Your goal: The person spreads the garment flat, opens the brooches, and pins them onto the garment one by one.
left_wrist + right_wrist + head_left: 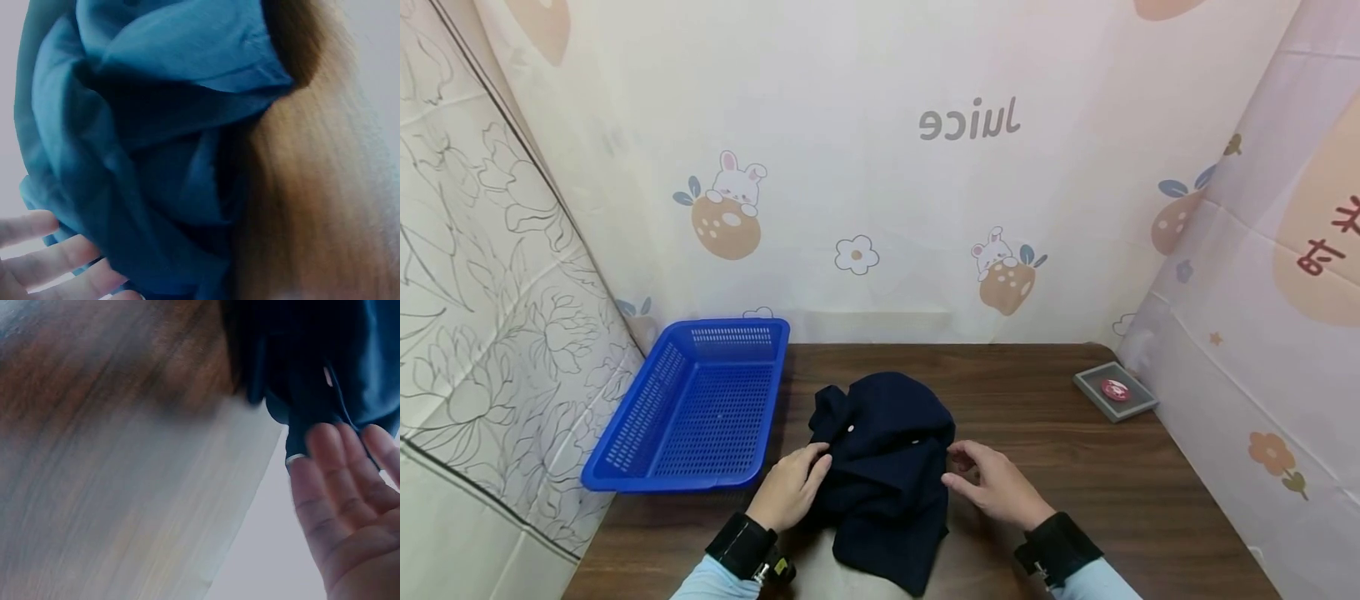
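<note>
A crumpled navy garment with small white buttons, perhaps a shirt, lies in a loose heap on the wooden table. At its left side is my left hand, its fingertips at the cloth. In the left wrist view the fingers look fairly straight beside the folds. On the other side, my right hand has its fingertips close to the garment's right edge. The right wrist view shows those fingers extended, with the dark cloth just past them; whether they touch it I cannot tell.
A blue plastic basket with perforated walls stands left of the garment. Towards the table's back right corner lies a grey square dish with a red and white round object on it. Printed curtains hang behind and at both sides.
</note>
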The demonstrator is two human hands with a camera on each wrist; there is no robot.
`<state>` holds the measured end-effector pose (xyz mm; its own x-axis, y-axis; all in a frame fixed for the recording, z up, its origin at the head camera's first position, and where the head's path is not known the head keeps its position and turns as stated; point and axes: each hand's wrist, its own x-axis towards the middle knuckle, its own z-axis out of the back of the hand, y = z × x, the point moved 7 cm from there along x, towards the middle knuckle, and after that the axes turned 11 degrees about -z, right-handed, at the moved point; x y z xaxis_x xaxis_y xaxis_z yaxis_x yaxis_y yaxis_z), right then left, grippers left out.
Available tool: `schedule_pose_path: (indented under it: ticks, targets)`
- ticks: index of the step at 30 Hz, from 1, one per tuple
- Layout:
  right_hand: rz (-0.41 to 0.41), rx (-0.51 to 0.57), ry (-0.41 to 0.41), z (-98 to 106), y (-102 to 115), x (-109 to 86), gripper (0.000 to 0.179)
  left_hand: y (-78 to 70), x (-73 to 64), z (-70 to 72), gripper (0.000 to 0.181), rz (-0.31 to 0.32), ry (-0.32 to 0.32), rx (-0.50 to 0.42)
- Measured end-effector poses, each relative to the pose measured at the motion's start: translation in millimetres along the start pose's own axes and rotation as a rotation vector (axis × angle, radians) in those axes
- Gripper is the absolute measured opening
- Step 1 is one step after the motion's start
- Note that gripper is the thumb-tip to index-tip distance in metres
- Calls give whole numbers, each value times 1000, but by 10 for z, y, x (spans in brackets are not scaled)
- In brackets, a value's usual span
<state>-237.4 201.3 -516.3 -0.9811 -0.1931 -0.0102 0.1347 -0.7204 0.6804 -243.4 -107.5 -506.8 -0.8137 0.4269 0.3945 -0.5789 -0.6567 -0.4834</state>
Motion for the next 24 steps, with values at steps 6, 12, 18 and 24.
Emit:
schedule_pose_path:
  ticks: [6, 12, 18, 24]
  targets:
    - [140, -49, -77, -66, 146, -9, 58, 78, -29, -151, 41, 8, 67, -33]
    - [298, -169, -216, -121, 409, -17, 73, 54, -39, -217, 49, -17, 90, -70]
    - [394, -226, -182, -316, 657, 41, 72, 15, -69, -234, 47, -53, 73, -132]
    - [459, -301, -127, -480, 796, 117, 38, 26, -89, -220, 44, -65, 74, -164]
